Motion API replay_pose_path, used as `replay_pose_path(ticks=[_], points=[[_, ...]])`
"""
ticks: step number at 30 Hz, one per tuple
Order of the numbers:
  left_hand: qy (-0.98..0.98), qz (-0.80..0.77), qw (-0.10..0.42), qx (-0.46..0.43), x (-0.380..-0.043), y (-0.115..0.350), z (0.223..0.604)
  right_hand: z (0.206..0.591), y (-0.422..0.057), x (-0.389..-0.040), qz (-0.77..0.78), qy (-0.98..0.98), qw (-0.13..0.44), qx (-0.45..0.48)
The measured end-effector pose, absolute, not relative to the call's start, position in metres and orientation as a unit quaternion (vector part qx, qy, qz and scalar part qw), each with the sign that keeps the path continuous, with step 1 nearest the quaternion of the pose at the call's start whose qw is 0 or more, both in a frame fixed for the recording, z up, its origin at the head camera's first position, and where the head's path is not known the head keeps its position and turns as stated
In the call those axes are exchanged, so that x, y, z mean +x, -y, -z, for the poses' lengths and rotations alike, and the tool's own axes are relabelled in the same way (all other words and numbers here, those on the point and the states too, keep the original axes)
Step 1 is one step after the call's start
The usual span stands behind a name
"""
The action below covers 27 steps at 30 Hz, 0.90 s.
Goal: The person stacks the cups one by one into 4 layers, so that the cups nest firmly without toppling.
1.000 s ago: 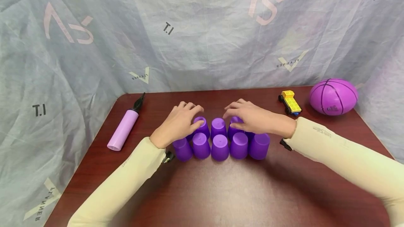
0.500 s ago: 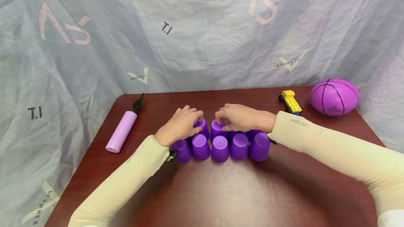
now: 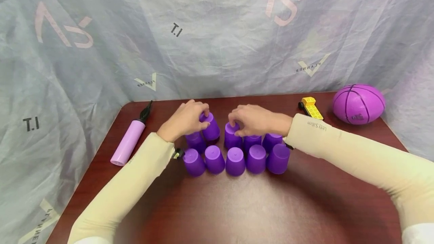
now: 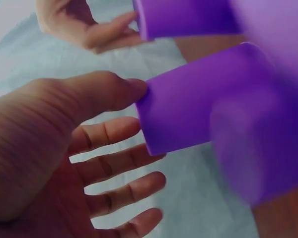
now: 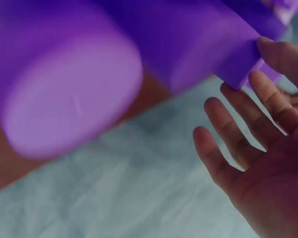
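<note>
Upside-down purple plastic cups stand in two rows on the table. My left hand (image 3: 185, 119) pinches a back-row cup (image 3: 211, 128) by its base, thumb on one side and fingers on the other; it is raised above the table. In the left wrist view the thumb presses the edge of that cup (image 4: 184, 101). My right hand (image 3: 259, 119) pinches the neighbouring back-row cup (image 3: 232, 139) near its top, and I cannot tell whether it has left the table. Several cups, such as the middle front cup (image 3: 235, 162), stand nearer me.
A pink hand pump (image 3: 129, 142) with a black nozzle lies at the left. Toward the back right are a yellow toy truck (image 3: 312, 108) and a purple ball (image 3: 358, 104) with black lines. A grey printed cloth (image 3: 217, 55) hangs behind the table (image 3: 237, 206).
Both hands have closed their fingers on back-row cups. The left hand has lifted its cup up and left, widening the gap to the right hand's cup. My right hand came leftward first.
</note>
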<state>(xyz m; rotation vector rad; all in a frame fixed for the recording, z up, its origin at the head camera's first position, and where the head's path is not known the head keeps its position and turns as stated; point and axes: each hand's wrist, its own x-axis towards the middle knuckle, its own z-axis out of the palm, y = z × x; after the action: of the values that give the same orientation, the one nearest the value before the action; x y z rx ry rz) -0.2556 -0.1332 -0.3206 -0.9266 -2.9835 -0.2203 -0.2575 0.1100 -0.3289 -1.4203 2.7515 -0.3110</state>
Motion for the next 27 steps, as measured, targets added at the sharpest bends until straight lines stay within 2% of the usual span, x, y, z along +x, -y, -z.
replay_pose_path(ticks=[5, 12, 19, 27], points=[[0.956, 0.08, -0.003, -0.281, -0.291, 0.15, 0.315, 0.316, -0.114, -0.289, 0.133, -0.91, -0.006, -0.393], [0.953, 0.087, -0.045, -0.288, -0.336, 0.156, 0.325, 0.321, -0.114, -0.322, 0.134, -0.925, 0.019, -0.355], [0.942, 0.057, -0.074, -0.321, -0.35, 0.137, 0.336, 0.333, -0.103, -0.343, 0.14, -0.933, 0.037, -0.329], [0.939, 0.047, -0.045, -0.337, -0.357, 0.125, 0.34, 0.339, -0.105, -0.353, 0.152, -0.934, 0.05, -0.32]])
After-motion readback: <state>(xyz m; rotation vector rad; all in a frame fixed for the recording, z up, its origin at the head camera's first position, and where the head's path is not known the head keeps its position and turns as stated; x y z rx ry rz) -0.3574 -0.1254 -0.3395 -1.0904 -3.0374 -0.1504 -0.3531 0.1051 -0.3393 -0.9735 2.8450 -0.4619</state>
